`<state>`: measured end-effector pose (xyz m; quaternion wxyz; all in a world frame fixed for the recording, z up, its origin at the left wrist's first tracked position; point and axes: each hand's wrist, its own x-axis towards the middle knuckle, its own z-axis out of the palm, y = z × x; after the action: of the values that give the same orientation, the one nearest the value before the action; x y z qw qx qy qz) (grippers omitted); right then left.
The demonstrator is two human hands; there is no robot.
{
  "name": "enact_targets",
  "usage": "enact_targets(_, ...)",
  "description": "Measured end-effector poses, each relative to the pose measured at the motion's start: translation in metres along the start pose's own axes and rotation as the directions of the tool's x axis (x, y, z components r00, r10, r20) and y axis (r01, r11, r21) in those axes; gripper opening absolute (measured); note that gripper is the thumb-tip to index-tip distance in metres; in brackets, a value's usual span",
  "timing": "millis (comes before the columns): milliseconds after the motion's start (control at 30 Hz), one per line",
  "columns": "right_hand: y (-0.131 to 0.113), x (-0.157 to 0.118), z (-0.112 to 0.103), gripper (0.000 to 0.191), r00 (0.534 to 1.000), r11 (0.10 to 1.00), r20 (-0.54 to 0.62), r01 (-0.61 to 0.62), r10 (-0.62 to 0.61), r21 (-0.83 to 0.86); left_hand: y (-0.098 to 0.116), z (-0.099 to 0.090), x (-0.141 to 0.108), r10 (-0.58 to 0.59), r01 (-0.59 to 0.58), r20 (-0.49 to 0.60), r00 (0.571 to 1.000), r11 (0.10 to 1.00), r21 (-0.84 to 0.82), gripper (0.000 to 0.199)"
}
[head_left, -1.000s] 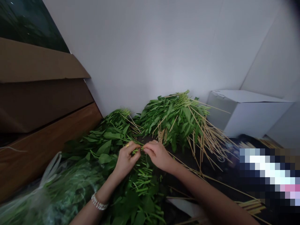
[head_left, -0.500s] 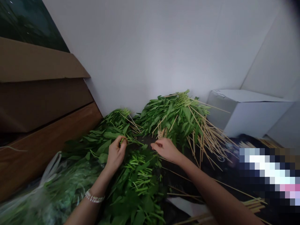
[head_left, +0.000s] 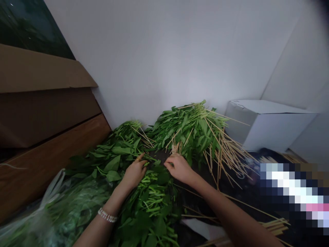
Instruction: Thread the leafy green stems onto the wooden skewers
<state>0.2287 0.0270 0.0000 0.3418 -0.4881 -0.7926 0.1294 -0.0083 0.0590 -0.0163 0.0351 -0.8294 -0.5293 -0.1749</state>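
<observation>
My left hand (head_left: 135, 171), a beaded bracelet on its wrist, reaches over cut leafy greens (head_left: 154, 195) with fingers stretched and somewhat apart. A short green stem lies by its fingertips, and no firm hold on it shows. Just to the right, my right hand (head_left: 178, 167) is closed in a pinch beside the same greens. Whatever sits between its fingertips is too small to make out. Behind the hands lies a pile of leafy greens on skewers (head_left: 190, 123), its bamboo sticks (head_left: 226, 154) fanning out rightward. More loose greens (head_left: 113, 154) spread out at the left.
A clear plastic bag of greens (head_left: 74, 209) sits at the lower left. Beyond it are a wooden board (head_left: 59, 140) and a cardboard box (head_left: 46, 106). At the right stands a white box (head_left: 277, 127) against the wall. Loose skewers (head_left: 277, 226) lie lower right.
My left hand has moved right and slightly down toward the cut stems, its fingers going from a pinch to stretched out. The right hand stays pinched in nearly the same spot.
</observation>
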Motion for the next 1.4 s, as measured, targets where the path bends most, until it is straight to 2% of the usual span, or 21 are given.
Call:
enact_targets(100,-0.001,0.0,0.0,0.016,1.0,1.0,-0.012,0.001,0.0,0.028,-0.001,0.002,0.002,0.005,-0.007,0.043,0.999,0.999,0.032,0.033)
enact_targets(233,-0.002,0.001,0.0,0.015,1.0,0.995,-0.025,-0.01,0.012,0.097,-0.004,0.005,0.003,0.058,-0.058,0.017,0.998,0.998,0.018,0.038)
enact_targets(367,0.001,0.001,0.001,0.013,0.995,0.976,-0.061,-0.065,0.079,0.207,-0.002,0.002,0.001,0.137,-0.143,-0.144,0.98,0.989,-0.029,0.044)
enact_targets(467,0.002,0.003,0.002,0.019,0.983,0.935,-0.079,-0.132,0.166,0.328,0.007,-0.009,-0.001,0.236,-0.251,-0.287,0.928,0.968,-0.016,0.05)
enact_targets(567,0.001,0.006,0.002,0.031,0.969,0.846,-0.017,-0.207,0.247,0.491,0.018,-0.022,-0.005,0.366,-0.375,-0.33,0.87,0.926,0.04,0.061)
enact_targets(633,-0.001,0.007,0.002,0.046,0.959,0.761,0.073,-0.261,0.272,0.593,0.025,-0.029,-0.007,0.446,-0.448,-0.307,0.84,0.891,0.069,0.066)
enact_targets(700,-0.003,0.007,0.001,0.053,0.949,0.676,0.164,-0.309,0.271,0.669,0.03,-0.034,-0.01,0.495,-0.495,-0.277,0.824,0.866,0.077,0.067)
enact_targets(833,-0.009,0.005,-0.001,0.045,0.93,0.525,0.274,-0.364,0.244,0.77,0.034,-0.039,-0.012,0.518,-0.519,-0.254,0.816,0.852,0.072,0.062)
enact_targets(967,-0.014,0.004,-0.005,0.04,0.923,0.415,0.307,-0.38,0.233,0.826,0.036,-0.04,-0.013,0.528,-0.531,-0.265,0.807,0.845,0.068,0.06)
enact_targets(1067,-0.014,0.004,-0.006,0.038,0.918,0.376,0.315,-0.387,0.239,0.842,0.037,-0.041,-0.015,0.503,-0.512,-0.29,0.814,0.857,0.05,0.058)
enact_targets(1200,-0.009,0.005,-0.005,0.038,0.907,0.351,0.317,-0.403,0.278,0.845,0.033,-0.044,-0.017,0.307,-0.367,-0.464,0.831,0.929,-0.043,0.046)
enact_targets(1300,-0.006,0.005,-0.003,0.036,0.902,0.361,0.317,-0.411,0.294,0.837,0.027,-0.048,-0.015,0.148,-0.247,-0.564,0.813,0.964,-0.103,0.035)
enact_targets(1400,-0.005,0.004,-0.002,0.034,0.903,0.386,0.314,-0.413,0.294,0.825,0.024,-0.052,-0.013,0.079,-0.179,-0.615,0.785,0.978,-0.103,0.026)
